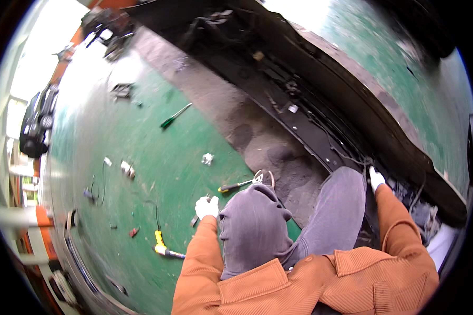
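A long black car bumper (pixel 320 100) lies with its hollow inner side up, running from the upper left to the lower right. Wiring (pixel 347 156) runs along its inside. My right hand (pixel 376 179), in a white glove, reaches into the bumper's near end beside this wiring; its fingertips are too small to make out. On the left, my gloved left hand (pixel 207 207) is closed beside my knee, low over the green floor. A small greyish piece shows at its fingers, its kind unclear. Near that hand lies a screwdriver (pixel 235 187) with a yellow and black handle.
A green-handled screwdriver (pixel 175 116), a yellow tool (pixel 164 245) with a cord, and a small clear bag (pixel 207 159) lie on the green floor. A grey mat (pixel 236 110) stretches under the bumper. Dark car parts (pixel 109 31) stand at the far left.
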Action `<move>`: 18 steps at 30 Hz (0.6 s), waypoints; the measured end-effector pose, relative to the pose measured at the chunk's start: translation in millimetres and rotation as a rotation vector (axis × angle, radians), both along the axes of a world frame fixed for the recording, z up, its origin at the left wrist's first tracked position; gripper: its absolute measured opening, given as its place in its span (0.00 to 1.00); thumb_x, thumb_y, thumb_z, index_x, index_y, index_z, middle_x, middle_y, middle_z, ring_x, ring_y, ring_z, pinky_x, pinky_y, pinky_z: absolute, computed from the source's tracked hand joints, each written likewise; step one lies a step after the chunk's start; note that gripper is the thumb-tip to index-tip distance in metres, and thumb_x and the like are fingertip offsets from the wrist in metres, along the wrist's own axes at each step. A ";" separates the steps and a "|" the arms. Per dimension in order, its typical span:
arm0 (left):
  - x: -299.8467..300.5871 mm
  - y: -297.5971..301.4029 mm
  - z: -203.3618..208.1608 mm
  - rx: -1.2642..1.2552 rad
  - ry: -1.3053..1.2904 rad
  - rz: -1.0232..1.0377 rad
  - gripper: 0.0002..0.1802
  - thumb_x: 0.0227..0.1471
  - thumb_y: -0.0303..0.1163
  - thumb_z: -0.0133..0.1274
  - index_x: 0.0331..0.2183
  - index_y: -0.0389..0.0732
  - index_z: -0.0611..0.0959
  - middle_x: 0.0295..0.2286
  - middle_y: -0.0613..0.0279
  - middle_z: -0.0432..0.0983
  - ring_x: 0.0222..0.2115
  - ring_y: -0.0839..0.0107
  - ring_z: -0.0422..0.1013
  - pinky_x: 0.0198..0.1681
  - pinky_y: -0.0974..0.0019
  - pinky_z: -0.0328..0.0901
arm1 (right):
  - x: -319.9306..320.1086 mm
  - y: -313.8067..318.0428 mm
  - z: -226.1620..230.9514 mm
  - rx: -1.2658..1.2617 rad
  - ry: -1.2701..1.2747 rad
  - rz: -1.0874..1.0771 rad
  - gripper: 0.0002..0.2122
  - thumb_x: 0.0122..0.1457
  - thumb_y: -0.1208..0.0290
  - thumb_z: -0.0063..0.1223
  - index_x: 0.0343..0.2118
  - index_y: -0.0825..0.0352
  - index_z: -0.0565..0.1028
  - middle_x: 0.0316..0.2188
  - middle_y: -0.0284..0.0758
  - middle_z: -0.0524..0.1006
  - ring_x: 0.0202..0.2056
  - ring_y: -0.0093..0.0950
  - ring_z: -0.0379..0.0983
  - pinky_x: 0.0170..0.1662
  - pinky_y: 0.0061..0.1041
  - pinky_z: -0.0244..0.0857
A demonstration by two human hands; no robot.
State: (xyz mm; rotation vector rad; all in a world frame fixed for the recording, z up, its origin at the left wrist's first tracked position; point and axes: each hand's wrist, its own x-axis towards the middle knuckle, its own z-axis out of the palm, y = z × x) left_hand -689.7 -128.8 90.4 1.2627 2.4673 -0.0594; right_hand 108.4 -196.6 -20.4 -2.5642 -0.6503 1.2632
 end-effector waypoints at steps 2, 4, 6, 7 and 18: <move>49.7 80.1 29.3 0.011 0.033 -0.138 0.25 0.48 0.50 0.65 0.40 0.40 0.90 0.40 0.47 0.85 0.43 0.48 0.81 0.51 0.51 0.73 | 5.3 -17.1 33.5 0.061 -0.050 -0.149 0.40 0.67 0.35 0.39 0.59 0.76 0.74 0.53 0.53 0.80 0.50 0.42 0.79 0.60 0.36 0.63; 43.8 137.4 32.1 0.006 0.045 -0.225 0.26 0.48 0.50 0.65 0.43 0.40 0.90 0.42 0.47 0.85 0.45 0.49 0.81 0.51 0.52 0.73 | 16.4 -18.3 39.6 0.021 -0.117 -0.101 0.42 0.67 0.34 0.33 0.63 0.74 0.70 0.62 0.54 0.72 0.61 0.47 0.71 0.66 0.39 0.57; 1.2 183.5 19.2 0.039 0.152 -0.238 0.29 0.49 0.49 0.66 0.46 0.37 0.88 0.44 0.47 0.84 0.46 0.51 0.80 0.53 0.52 0.72 | -3.4 2.1 45.9 -0.043 -0.140 -0.089 0.42 0.68 0.34 0.28 0.61 0.75 0.73 0.61 0.54 0.73 0.65 0.49 0.66 0.69 0.39 0.53; -5.4 214.4 11.7 0.016 0.123 -0.244 0.31 0.49 0.48 0.67 0.49 0.35 0.85 0.46 0.46 0.83 0.48 0.50 0.79 0.55 0.51 0.71 | 7.7 -7.1 46.1 -0.088 -0.246 0.079 0.42 0.69 0.36 0.27 0.60 0.76 0.73 0.61 0.54 0.72 0.64 0.50 0.66 0.68 0.41 0.54; -189.9 473.0 -97.8 0.003 0.297 -0.504 0.40 0.46 0.48 0.69 0.53 0.31 0.79 0.45 0.40 0.81 0.44 0.46 0.77 0.50 0.51 0.72 | -106.3 -43.2 105.7 -0.300 -0.667 0.201 0.16 0.69 0.64 0.42 0.56 0.60 0.73 0.45 0.46 0.79 0.48 0.47 0.77 0.52 0.44 0.71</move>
